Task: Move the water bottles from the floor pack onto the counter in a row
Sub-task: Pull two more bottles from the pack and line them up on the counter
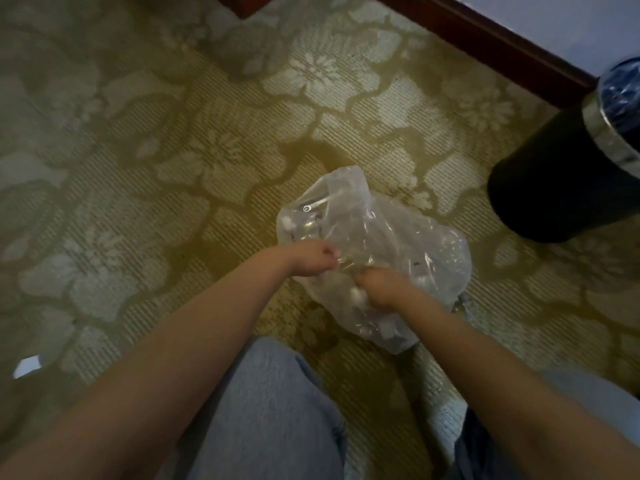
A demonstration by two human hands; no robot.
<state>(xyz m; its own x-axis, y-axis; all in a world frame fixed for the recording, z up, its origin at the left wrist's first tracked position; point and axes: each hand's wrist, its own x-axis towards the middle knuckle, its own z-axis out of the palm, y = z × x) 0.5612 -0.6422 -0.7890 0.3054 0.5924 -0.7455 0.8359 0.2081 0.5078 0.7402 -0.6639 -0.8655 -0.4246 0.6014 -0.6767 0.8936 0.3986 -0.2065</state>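
We can read no brand, label or writing here: the clear plastic wrap of the pack (398, 237) is crumpled and glossy, and whatever print it carries is too blurred to make out. Through the film we make out the water bottles (446, 268) only as pale shapes, with a few white caps (356, 293) showing, 1 of them just beside the right hand.

The pack lies on the floor, on a green-gold carpet (207, 133) with a pale flower pattern, directly in front of the person's knees in blue jeans (270, 410). The 2 hands meet at the near side of the pack, close together. The left hand (313, 256) has its fingers curled and pinches a fold of the wrap at the pack's left edge. The right hand (377, 287) is clenched on the film lower down, its fingers sunk into the crumpled plastic. The loose upper part of the wrap stands up beyond the hands.

To the right, well apart from the pack, stands a black bin (561, 181) with a shiny metal rim and a dark liner. A dark wooden baseboard (485, 39) runs along the pale wall (571, 22) behind it. A small white scrap (27, 365) lies on the carpet at far left.
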